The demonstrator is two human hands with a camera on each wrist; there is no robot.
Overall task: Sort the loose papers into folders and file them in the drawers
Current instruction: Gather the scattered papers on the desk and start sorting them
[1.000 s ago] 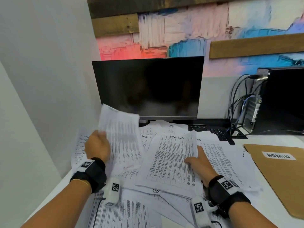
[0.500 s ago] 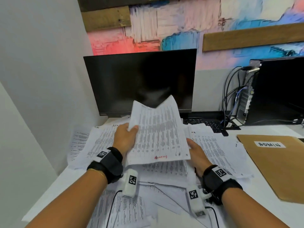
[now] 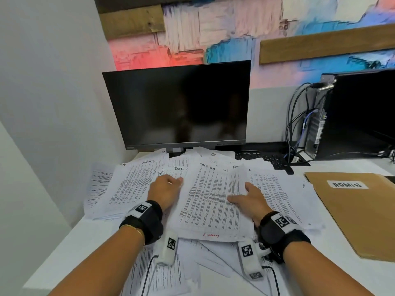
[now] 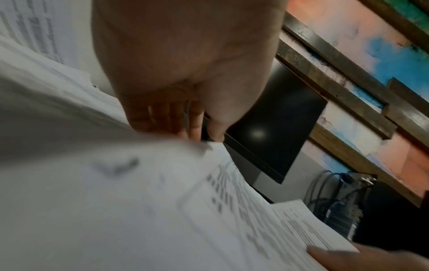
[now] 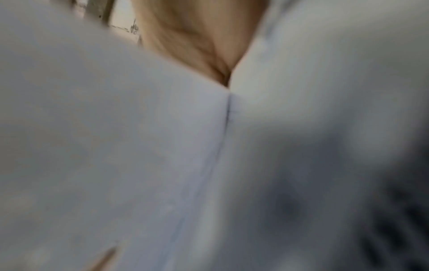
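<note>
Loose printed papers [image 3: 136,189] lie in a heap across the white desk [image 3: 70,253]. One sheet with red writing at its foot [image 3: 209,201] lies on top in the middle. My left hand [image 3: 168,184] rests on the heap at that sheet's left edge, fingers loosely bent; in the left wrist view its fingers [image 4: 171,119] reach down onto blurred paper. My right hand [image 3: 239,192] grips the sheet's raised right edge, thumb on top. In the right wrist view, blurred paper [image 5: 162,146] hides the fingers. A brown folder labelled ADMIN [image 3: 352,214] lies flat at the right.
A dark monitor [image 3: 177,103] stands behind the heap, with a black keyboard [image 3: 263,160] partly under papers. A black computer tower [image 3: 359,116] and hanging cables [image 3: 296,124] are at the back right. A white wall [image 3: 42,103] closes the left side.
My left hand carried a sheet from the left side to the middle and lowered it flat onto the papers at my right hand. My right hand stayed at the stack's right edge.
</note>
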